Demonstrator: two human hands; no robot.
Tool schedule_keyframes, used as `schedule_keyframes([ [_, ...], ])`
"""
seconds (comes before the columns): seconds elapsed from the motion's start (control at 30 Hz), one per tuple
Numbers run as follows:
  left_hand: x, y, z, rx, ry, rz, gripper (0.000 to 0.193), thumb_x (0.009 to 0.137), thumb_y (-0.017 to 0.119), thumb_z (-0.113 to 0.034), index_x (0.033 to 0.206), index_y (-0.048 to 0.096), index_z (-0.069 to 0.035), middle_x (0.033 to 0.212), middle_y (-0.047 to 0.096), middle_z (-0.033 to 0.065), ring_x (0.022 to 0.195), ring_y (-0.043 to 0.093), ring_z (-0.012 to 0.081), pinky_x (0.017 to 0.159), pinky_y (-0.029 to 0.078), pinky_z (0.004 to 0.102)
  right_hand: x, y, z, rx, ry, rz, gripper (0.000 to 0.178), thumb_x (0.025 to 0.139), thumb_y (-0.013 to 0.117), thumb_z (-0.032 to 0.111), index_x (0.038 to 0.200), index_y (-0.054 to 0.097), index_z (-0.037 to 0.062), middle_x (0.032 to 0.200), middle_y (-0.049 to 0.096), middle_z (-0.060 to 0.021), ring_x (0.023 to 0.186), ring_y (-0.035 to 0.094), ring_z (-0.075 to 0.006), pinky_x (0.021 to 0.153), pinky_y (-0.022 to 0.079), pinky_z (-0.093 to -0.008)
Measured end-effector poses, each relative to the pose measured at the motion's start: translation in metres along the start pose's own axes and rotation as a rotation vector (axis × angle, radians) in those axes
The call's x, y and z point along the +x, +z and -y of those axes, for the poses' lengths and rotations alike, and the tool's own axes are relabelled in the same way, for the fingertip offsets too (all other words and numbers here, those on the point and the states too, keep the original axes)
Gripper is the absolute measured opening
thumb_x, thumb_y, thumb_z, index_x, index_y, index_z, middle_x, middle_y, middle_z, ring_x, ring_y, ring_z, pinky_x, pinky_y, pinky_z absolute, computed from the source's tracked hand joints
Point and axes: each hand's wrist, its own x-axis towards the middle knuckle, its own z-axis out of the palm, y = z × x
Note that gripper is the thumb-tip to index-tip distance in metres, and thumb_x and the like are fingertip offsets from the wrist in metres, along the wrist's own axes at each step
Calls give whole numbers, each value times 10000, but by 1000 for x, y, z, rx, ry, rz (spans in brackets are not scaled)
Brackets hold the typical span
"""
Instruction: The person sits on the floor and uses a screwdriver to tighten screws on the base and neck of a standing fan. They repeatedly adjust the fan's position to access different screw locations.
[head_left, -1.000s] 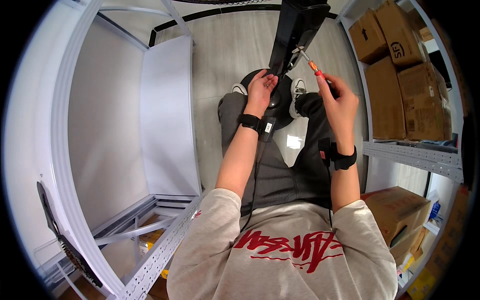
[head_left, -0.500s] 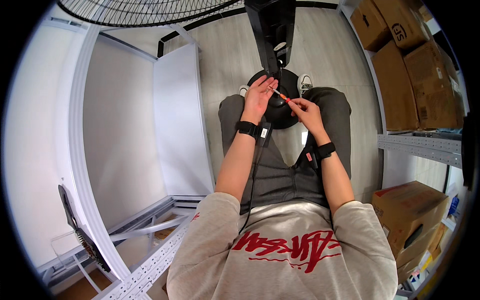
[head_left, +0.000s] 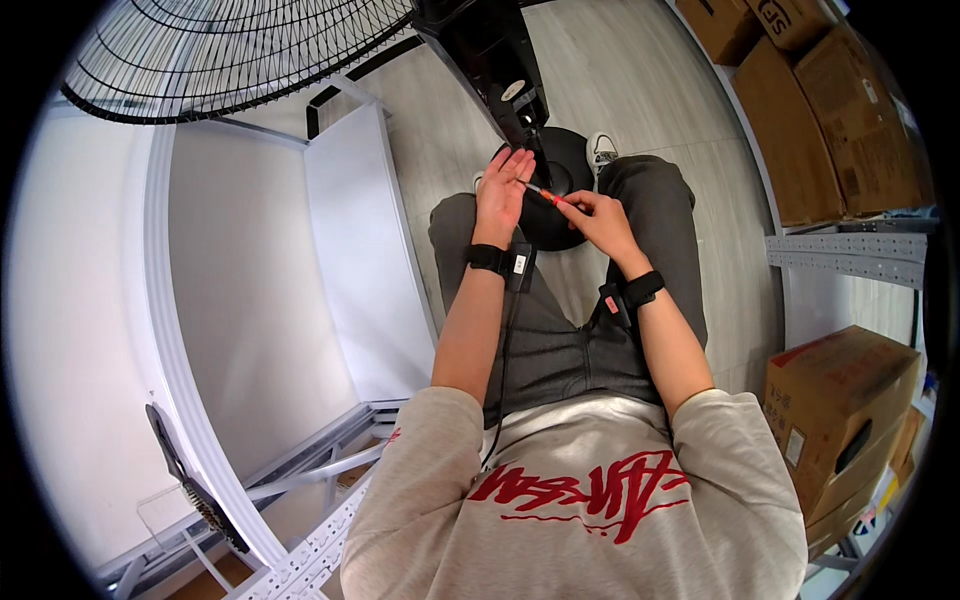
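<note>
In the head view, red script (head_left: 590, 492) crossed the shirt (head_left: 440, 520); a white label (head_left: 795, 447) marked the lower-right carton (head_left: 835, 400). The right hand (head_left: 602, 225) pinched the screwdriver (head_left: 547, 195), its tip at the open left hand (head_left: 499, 203), contents unclear; a black stand (head_left: 480, 65) rose beyond.

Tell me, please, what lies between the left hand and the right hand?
A screwdriver lies there, shown in the head view: its shaft points from the right hand toward the open left hand.
</note>
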Motion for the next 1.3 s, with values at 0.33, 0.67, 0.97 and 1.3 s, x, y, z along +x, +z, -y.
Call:
schedule_keyframes([
  [0.33,-3,0,0,55,-18,41,473,859,429,140,1321,341,91,1223,501,266,1187,514,397,1067,412,459,1,0,-3,2,4,-55,269,852,678,268,962,701,24,682,667,-114,602,657,-161,570,479,-286],
  [0.67,-4,3,-5,237,-33,117,422,894,418,117,1311,371,76,1256,495,259,1193,519,385,1056,424,457,-3,-5,-2,-158,-74,-121,311,784,740,264,1008,679,58,732,637,-123,665,626,-221,632,487,-319],
  [0.97,-6,13,-5,5,-21,278,425,926,421,79,1342,337,65,1356,418,275,1260,451,401,1095,377,475,-4,-10,0,-36,-76,-160,269,791,740,204,996,674,43,716,599,-24,673,542,-91,631,436,-238],
  [1.3,3,-1,-2,160,-94,-18,428,879,425,103,1304,380,84,1233,488,232,1128,541,349,993,468,415,-15,-46,90,-66,-206,-498,257,817,724,195,1026,692,50,744,646,-75,624,536,-95,594,439,-246],
])
